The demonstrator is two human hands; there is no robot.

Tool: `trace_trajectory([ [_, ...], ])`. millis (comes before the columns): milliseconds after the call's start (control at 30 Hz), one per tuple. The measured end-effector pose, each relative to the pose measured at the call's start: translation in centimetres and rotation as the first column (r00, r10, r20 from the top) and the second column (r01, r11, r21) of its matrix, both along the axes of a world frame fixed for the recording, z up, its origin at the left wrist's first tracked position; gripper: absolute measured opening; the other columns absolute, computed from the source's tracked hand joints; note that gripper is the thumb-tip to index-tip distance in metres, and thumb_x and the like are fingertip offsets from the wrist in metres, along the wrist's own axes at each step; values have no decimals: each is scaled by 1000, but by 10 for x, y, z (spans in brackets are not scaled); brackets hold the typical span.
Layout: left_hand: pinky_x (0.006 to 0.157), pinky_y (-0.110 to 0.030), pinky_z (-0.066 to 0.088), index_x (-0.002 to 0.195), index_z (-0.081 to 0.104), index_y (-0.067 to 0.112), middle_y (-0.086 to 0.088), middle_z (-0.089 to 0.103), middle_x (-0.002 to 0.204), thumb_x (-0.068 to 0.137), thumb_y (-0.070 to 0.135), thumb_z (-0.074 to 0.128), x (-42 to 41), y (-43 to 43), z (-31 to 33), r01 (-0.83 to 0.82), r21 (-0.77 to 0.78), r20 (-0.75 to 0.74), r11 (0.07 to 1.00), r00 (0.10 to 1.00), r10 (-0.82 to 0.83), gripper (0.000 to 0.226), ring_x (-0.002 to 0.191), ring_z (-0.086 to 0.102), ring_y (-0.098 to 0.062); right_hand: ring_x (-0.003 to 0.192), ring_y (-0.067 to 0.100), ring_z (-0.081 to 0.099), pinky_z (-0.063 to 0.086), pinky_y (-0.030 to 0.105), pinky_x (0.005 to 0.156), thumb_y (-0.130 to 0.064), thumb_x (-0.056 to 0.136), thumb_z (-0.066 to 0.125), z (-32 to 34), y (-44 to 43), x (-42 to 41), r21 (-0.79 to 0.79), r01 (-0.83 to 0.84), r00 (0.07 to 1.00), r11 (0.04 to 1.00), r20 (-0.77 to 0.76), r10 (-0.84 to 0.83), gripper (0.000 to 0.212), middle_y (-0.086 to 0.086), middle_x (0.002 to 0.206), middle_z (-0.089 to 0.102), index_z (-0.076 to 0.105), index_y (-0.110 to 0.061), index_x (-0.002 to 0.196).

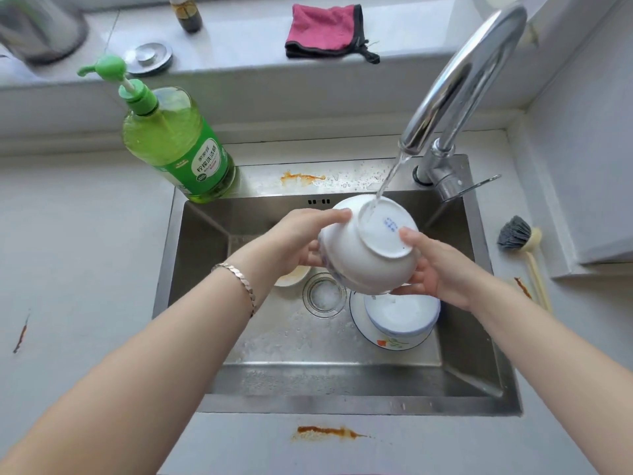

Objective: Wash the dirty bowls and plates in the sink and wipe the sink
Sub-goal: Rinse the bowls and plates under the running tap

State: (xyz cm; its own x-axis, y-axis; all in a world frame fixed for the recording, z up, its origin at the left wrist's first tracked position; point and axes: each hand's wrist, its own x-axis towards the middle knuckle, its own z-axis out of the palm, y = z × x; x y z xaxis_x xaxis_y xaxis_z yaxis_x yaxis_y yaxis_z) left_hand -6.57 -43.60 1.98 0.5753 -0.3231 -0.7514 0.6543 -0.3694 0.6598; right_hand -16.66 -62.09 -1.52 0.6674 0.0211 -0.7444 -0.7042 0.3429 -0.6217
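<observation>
I hold a white bowl [366, 255] upside down over the steel sink [205, 303], its base turned up toward me. Water from the tap [459, 84] runs onto that base. My left hand [301, 238] grips the bowl's left side and my right hand [435, 269] grips its right side, thumb on the foot ring. Below it, an upturned white bowl [402, 317] sits on a flower-patterned plate [387, 341] at the sink's right. A dirty small dish with orange residue [291, 277] lies left of the drain [323, 294], partly hidden by my left wrist.
A green dish-soap pump bottle [174, 145] stands at the sink's back left corner. A dish brush [524, 248] lies on the counter to the right. A pink cloth [325, 29] and a metal sink plug [149, 58] rest on the back ledge. Orange stains [325, 431] mark the counter and rim.
</observation>
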Motion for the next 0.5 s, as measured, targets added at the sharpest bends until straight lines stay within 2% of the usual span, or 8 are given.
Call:
trace_trajectory([
  [100, 57, -29, 55, 111, 60, 13, -5, 66, 89, 86, 26, 63, -2, 28, 1, -86, 4, 19, 996, 996, 86, 28, 67, 63, -17, 68, 23, 69, 57, 35, 56, -37, 87, 56, -2, 22, 12, 15, -35, 999, 999, 38, 34, 38, 12, 94, 67, 56, -11, 116],
  [167, 57, -29, 56, 113, 58, 13, -8, 66, 98, 89, 24, 59, -5, 47, 1, -168, 15, 28, 986, 986, 167, 27, 73, 64, -18, 70, 22, 69, 57, 34, 56, -35, 85, 60, -3, 38, 23, -32, -82, 993, 996, 88, 84, 39, 9, 97, 68, 55, -12, 116],
  [300, 75, -41, 56, 115, 55, 22, -6, 63, 110, 95, 31, 46, -12, 69, 2, -251, 15, 30, 968, 968, 251, 23, 85, 64, -21, 75, 19, 68, 54, 29, 51, -29, 75, 75, -2, 62, 42, -228, -93, 974, 969, 183, 137, 48, 8, 107, 66, 54, -14, 115],
  [367, 79, -49, 55, 116, 49, 27, -6, 60, 108, 98, 41, 38, -14, 70, 4, -277, -7, -8, 961, 961, 277, 25, 87, 65, -29, 84, 16, 67, 54, 27, 56, -28, 67, 82, -2, 63, 44, -366, -70, 943, 928, 278, 181, 56, 4, 105, 66, 53, -15, 113],
  [433, 75, -49, 56, 119, 41, 34, -11, 59, 105, 97, 52, 30, -14, 64, 6, -274, -53, -92, 960, 959, 268, 30, 88, 66, -37, 89, 12, 64, 52, 24, 70, -28, 60, 86, 5, 58, 37, -509, -28, 903, 861, 357, 240, 63, -5, 100, 65, 49, -26, 111],
  [500, 67, -46, 58, 124, 40, 36, -17, 60, 110, 94, 61, 28, -13, 55, 7, -244, -112, -196, 963, 956, 219, 41, 87, 67, -41, 86, 13, 61, 50, 22, 74, -25, 56, 87, 10, 50, 25, -653, 6, 855, 758, 397, 335, 71, -8, 96, 62, 43, -30, 112],
])
